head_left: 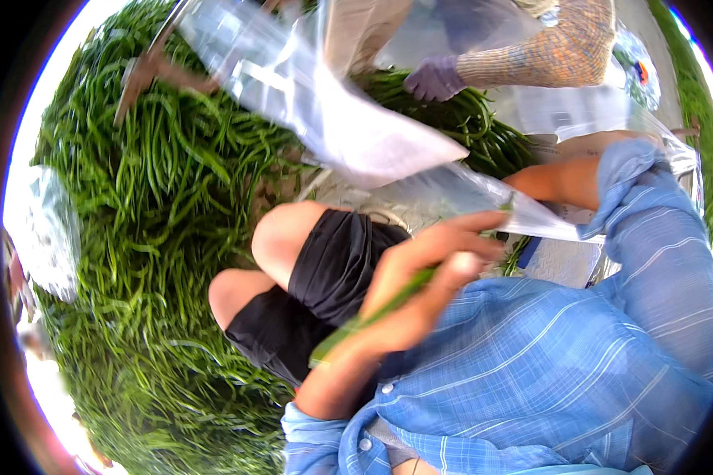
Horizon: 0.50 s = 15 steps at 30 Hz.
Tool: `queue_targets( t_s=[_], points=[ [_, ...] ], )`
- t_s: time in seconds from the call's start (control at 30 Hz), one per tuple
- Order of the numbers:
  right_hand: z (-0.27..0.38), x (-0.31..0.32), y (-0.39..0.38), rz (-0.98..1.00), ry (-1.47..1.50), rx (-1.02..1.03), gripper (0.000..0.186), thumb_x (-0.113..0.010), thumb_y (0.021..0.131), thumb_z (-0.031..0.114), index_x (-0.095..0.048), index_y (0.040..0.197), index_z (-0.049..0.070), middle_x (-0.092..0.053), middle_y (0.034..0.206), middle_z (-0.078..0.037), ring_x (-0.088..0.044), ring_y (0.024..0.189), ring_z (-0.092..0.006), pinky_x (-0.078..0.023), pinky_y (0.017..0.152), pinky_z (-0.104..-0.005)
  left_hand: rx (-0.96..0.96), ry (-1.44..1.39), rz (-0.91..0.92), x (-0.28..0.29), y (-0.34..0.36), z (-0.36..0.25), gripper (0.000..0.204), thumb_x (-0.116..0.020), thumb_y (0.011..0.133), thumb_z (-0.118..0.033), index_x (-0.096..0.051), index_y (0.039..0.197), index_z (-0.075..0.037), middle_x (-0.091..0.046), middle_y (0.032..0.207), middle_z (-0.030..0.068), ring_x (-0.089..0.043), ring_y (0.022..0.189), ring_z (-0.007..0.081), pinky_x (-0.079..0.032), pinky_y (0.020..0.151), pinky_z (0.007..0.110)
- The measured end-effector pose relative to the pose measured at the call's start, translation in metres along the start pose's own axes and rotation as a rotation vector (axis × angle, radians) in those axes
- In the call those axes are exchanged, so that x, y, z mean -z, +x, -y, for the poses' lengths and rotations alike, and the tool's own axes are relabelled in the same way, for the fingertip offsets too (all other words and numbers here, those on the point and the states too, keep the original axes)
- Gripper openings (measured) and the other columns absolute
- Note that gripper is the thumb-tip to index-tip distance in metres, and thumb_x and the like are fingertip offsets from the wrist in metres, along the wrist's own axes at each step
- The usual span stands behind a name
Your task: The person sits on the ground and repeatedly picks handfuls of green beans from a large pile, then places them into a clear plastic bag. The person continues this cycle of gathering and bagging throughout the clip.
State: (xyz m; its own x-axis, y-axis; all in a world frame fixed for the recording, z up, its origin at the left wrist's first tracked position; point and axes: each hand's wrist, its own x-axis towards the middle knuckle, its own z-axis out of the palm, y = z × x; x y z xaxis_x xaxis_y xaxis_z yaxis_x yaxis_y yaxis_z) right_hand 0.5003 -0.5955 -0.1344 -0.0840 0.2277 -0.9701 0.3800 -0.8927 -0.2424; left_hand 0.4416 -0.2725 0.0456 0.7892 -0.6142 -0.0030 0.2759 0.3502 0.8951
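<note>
My left hand (420, 289), blurred by motion, is raised in front of my shirt with its fingers closed around a long green chili pepper (384, 309). The pepper lies along the palm toward the wrist. To the right, my right hand (527, 182) reaches to a clear plastic bag (372, 138); its fingers are hidden by the plastic. The bag stretches diagonally from the upper left toward my right forearm. Just beyond that hand lies a bunch of green chili peppers (495, 142).
A large heap of green chili peppers (158, 317) spreads over the left side. Another person's gloved hand (436, 79) rests on the peppers at the top. A brown wooden piece (139, 79) and crumpled plastic (51, 229) border the heap. My bent knees (285, 229) stand beside it.
</note>
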Motion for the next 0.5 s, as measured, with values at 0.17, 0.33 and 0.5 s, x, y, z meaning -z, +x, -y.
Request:
queue_targets(
  t_s=[0.17, 0.33, 0.5],
  points=[
    [0.013, 0.000, -0.006, -0.130, 0.132, -0.088, 0.087, -0.073, 0.071, 0.048, -0.048, 0.128, -0.012, -0.058, 0.119, -0.033, -0.057, 0.113, -0.0433, -0.046, 0.097, -0.0459, -0.356, -0.341, -0.338, 0.050, -0.144, -0.004, 0.050, -0.044, 0.101, -0.043, -0.069, 0.103, 0.001, -0.060, 0.121, 0.0286, -0.066, 0.071, 0.0280, -0.054, 0.058, 0.033],
    [0.034, -0.007, -0.008, -0.289, 0.241, -0.141, 0.089, -0.075, 0.071, 0.047, -0.046, 0.130, -0.012, -0.056, 0.122, -0.033, -0.056, 0.115, -0.0431, -0.045, 0.099, -0.0454, -0.657, -0.209, -0.707, 0.038, -0.296, -0.014, 0.039, -0.053, 0.099, -0.039, -0.063, 0.085, -0.005, -0.065, 0.116, 0.0144, -0.057, 0.070, 0.0170, -0.044, 0.045, 0.022],
    [0.057, -0.010, -0.011, -0.402, 0.281, -0.178, 0.091, -0.076, 0.070, 0.046, -0.044, 0.132, -0.012, -0.055, 0.125, -0.034, -0.055, 0.117, -0.0429, -0.044, 0.101, -0.0449, -0.788, -0.340, -0.883, 0.000, -0.369, 0.015, 0.033, -0.058, 0.096, -0.031, -0.063, 0.079, -0.003, -0.068, 0.111, 0.0153, -0.057, 0.065, 0.0179, -0.049, 0.043, 0.027]
  ],
)
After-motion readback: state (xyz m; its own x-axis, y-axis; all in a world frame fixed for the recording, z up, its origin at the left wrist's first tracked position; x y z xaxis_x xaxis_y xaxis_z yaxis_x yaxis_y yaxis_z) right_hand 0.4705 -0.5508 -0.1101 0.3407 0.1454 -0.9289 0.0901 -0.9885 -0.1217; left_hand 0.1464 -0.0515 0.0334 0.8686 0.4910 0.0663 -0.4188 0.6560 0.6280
